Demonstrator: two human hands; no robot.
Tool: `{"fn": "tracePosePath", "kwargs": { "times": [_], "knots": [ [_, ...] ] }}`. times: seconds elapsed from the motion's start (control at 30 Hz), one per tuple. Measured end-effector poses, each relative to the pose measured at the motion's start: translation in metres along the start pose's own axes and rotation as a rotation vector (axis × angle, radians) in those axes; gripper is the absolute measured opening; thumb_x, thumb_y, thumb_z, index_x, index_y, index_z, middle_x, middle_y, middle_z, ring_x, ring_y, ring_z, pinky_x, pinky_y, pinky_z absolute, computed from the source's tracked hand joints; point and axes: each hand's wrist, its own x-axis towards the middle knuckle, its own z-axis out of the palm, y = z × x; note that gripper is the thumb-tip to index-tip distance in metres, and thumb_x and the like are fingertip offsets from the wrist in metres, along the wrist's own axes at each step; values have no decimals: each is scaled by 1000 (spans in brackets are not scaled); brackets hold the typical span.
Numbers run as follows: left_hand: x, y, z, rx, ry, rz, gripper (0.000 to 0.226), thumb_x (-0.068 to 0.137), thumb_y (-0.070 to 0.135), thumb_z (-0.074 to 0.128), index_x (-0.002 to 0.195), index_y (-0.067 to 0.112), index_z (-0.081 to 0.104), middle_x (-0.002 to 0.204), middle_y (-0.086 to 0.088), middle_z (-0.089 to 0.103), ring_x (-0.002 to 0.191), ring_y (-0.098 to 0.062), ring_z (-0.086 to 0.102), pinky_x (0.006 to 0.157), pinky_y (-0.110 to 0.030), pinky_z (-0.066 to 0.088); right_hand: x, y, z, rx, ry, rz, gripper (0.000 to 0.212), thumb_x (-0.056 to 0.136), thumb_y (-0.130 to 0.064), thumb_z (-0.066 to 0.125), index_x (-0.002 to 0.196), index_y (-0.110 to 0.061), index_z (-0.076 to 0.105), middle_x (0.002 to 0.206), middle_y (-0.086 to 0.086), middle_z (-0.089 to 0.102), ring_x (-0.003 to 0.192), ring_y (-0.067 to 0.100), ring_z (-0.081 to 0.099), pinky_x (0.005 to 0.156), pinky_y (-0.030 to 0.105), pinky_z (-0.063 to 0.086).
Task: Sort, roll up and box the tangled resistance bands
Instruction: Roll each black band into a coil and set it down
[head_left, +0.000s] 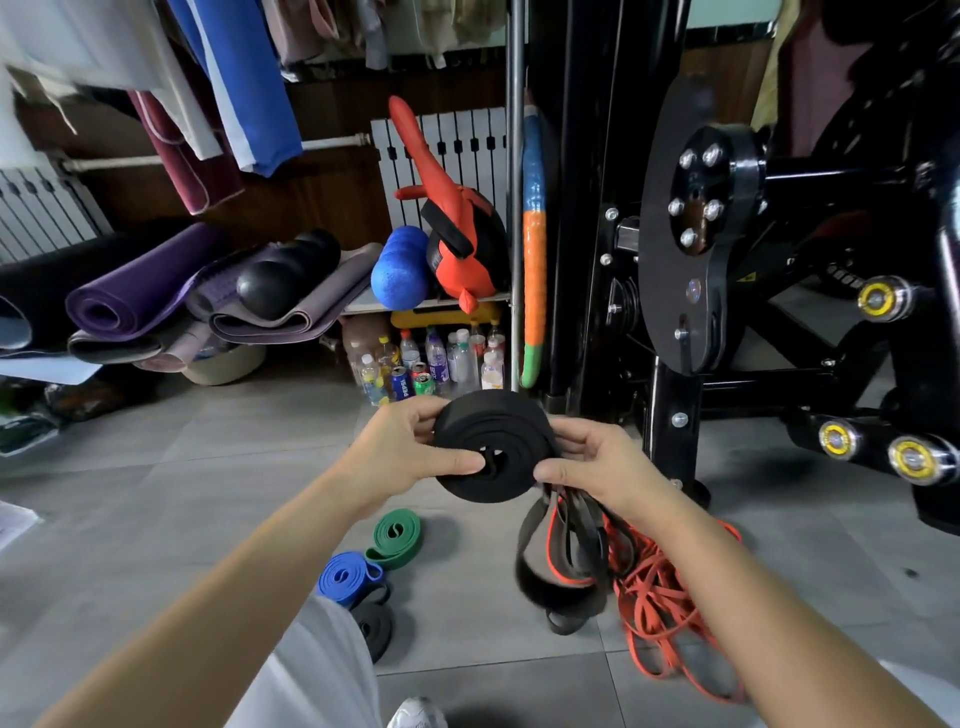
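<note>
A wide black resistance band (498, 447) is wound into a flat coil held up in front of me. My left hand (410, 447) grips its left side, thumb pressed near the centre. My right hand (597, 462) pinches its right edge, and the band's loose end with other dark and red-edged bands (561, 561) hangs below that hand. On the floor lie a rolled green band (396, 538), a rolled blue band (347, 577) and a rolled dark grey band (375, 629). A tangle of thin orange bands (660, 613) lies on the tiles to the right.
A black gym machine (727, 260) stands close on the right. Rolled yoga mats (156, 291) are stacked at the left. Several bottles and cans (426, 364) sit under a shelf holding a blue foam roller (400, 267) and a red bag (462, 244). Grey floor tiles (156, 493) spread left.
</note>
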Motion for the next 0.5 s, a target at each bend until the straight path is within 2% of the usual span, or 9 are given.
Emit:
{"fn": "tracePosePath", "kwargs": {
  "times": [0.07, 0.13, 0.23, 0.3, 0.37, 0.43, 0.5],
  "knots": [
    [-3, -5, 9, -151, 55, -31, 43, 66, -8, 77, 101, 15, 67, 93, -5, 74, 87, -21, 71, 70, -29, 58, -2, 0, 2, 36, 36, -14, 48, 74, 9, 68, 106, -26, 61, 101, -9, 71, 99, 6, 66, 92, 22, 50],
    [-6, -13, 17, -277, 83, -84, 46, 68, -9, 74, 108, 11, 64, 98, -9, 73, 90, -25, 70, 77, -37, 59, -2, -1, 1, 49, 65, -15, 45, 74, 8, 68, 104, -25, 62, 99, -7, 72, 97, 8, 68, 90, 23, 52],
    [-8, -21, 22, -257, 28, -178, 46, 73, -6, 72, 114, 9, 60, 104, -12, 71, 98, -29, 67, 87, -45, 55, 0, -1, 1, -54, 69, 8, 42, 74, 4, 73, 108, -20, 64, 102, 1, 72, 93, 13, 69, 86, 25, 55],
    [-7, -19, 17, 13, -81, -173, 45, 74, 2, 76, 112, 15, 56, 110, -8, 67, 102, -23, 65, 93, -43, 52, 1, 0, 1, -170, 39, 18, 41, 73, 0, 76, 107, -19, 65, 100, -1, 72, 91, 10, 70, 86, 24, 55],
    [-2, -13, 13, 364, -160, -77, 67, 69, 17, 82, 124, 25, 44, 123, 4, 56, 110, -10, 56, 96, -32, 48, 2, 2, 3, -258, -17, 45, 39, 72, -3, 78, 105, -19, 67, 99, -1, 73, 91, 10, 70, 85, 26, 55],
    [3, -3, 17, 697, -223, 34, 90, 63, 35, 83, 138, 32, 32, 126, 11, 47, 113, -8, 48, 94, -27, 43, 2, 4, 7, -327, -59, 73, 41, 71, -6, 80, 108, -16, 67, 99, -1, 73, 92, 10, 69, 87, 30, 55],
    [8, 4, 24, 980, -284, 119, 81, 63, 42, 78, 134, 32, 40, 121, 10, 55, 108, -13, 52, 84, -28, 44, 4, 7, 13, -399, -64, 81, 43, 68, -10, 82, 106, -20, 65, 97, -6, 71, 91, 7, 68, 87, 31, 55]
  ]
}}
